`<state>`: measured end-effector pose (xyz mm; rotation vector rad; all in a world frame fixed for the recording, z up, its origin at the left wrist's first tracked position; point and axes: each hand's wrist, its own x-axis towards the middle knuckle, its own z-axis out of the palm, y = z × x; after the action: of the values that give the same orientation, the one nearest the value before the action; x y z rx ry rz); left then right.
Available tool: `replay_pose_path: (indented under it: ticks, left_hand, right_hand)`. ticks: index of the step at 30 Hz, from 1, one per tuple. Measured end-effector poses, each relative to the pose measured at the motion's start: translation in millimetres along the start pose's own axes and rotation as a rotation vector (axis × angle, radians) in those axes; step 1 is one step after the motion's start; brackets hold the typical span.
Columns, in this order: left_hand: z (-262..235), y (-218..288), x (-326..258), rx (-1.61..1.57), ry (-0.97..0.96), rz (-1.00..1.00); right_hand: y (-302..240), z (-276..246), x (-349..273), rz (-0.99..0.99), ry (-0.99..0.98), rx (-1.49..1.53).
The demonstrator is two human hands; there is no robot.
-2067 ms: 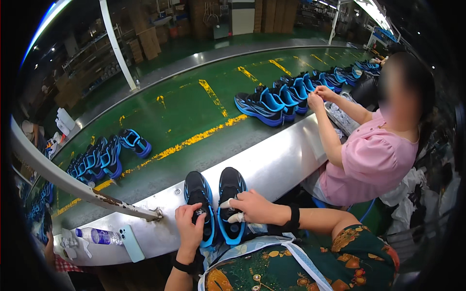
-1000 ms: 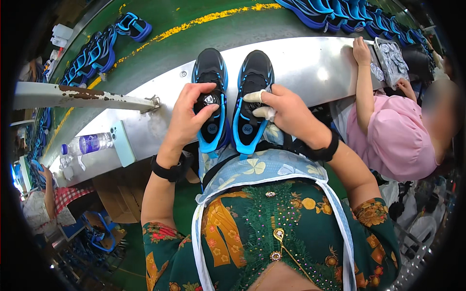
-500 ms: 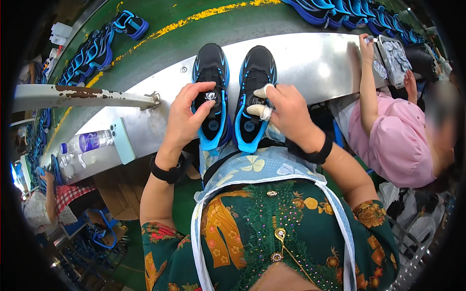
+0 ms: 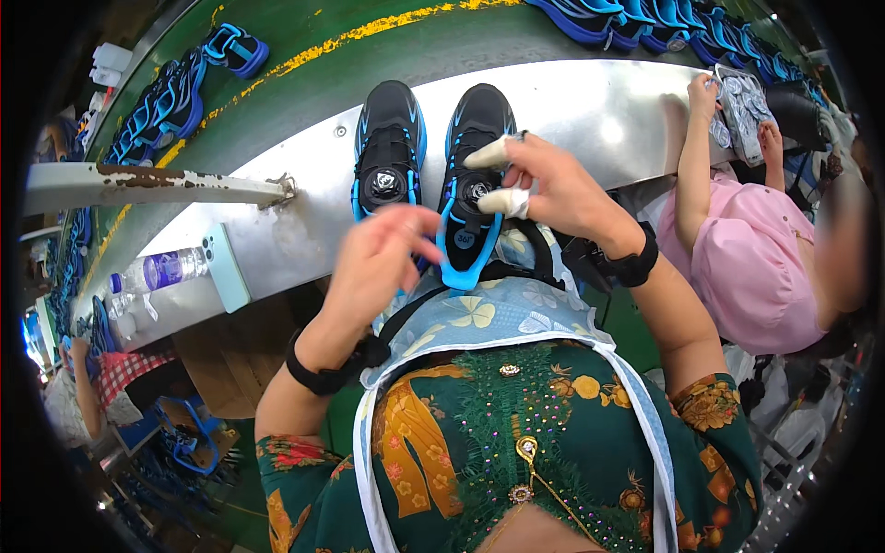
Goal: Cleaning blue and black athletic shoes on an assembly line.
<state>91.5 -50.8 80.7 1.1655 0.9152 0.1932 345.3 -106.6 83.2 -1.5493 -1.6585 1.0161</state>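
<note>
Two black shoes with bright blue trim stand side by side before me, toes pointing away: the left shoe (image 4: 391, 129) and the right shoe (image 4: 479, 122). Each carries a round dial on its tongue; a silvery cap shows on the left dial (image 4: 383, 185) and the right dial (image 4: 477, 192). My right hand (image 4: 562, 189), with pale covers on thumb and forefinger, is at the right shoe. Its fingers are apart, the thumb tip beside the dial. Blurred by motion, my left hand (image 4: 378, 263) is over the left shoe's heel, which it hides. Its fingers look parted, with nothing visible in them.
A metal bench (image 4: 572, 101) bears the shoes, a phone (image 4: 226, 267) and a bottle (image 4: 171, 269). A worn white bar (image 4: 157, 186) crosses at left. More shoes (image 4: 161, 111) line the far side. At right, a co-worker in pink (image 4: 747, 258) reaches toward a tray (image 4: 724, 81) of silvery parts.
My left hand has drawn back from the left shoe's dial toward its heel, uncovering the dial. My right fingers have spread wider at the right dial. The co-worker's hand has moved onto the tray.
</note>
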Motion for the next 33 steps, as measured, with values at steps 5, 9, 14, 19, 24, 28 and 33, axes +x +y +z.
replay_pose_path:
  ticks: [5, 9, 14, 19, 24, 28, 33]
  left_hand:
    - [50, -27, 25, -0.527, -0.012, -0.129]
    - [47, -38, 34, -0.658, -0.075, -0.067]
    - [59, -47, 31, -0.764, -0.062, -0.047]
    - [62, -43, 30, -0.732, -0.004, -0.047]
    - [32, 4, -3, 0.083, 0.073, 0.271]
    - [-7, -1, 28, 0.844, 0.709, 0.583]
    - [-46, -22, 45, -0.025, 0.15, 0.497]
  right_hand:
    - [11, 14, 8, -0.12, -0.101, -0.092]
    - [27, 12, 19, -0.029, -0.185, 0.181]
    - [21, -6, 13, -0.077, -0.213, -0.037]
    - [16, 21, -4, -0.229, 0.169, -0.409]
    - [6, -11, 9, 0.077, -0.086, -0.058]
    - [3, -10, 31, -0.08, -0.119, -0.268]
    - [3, 7, 70, -0.125, -0.171, -0.389]
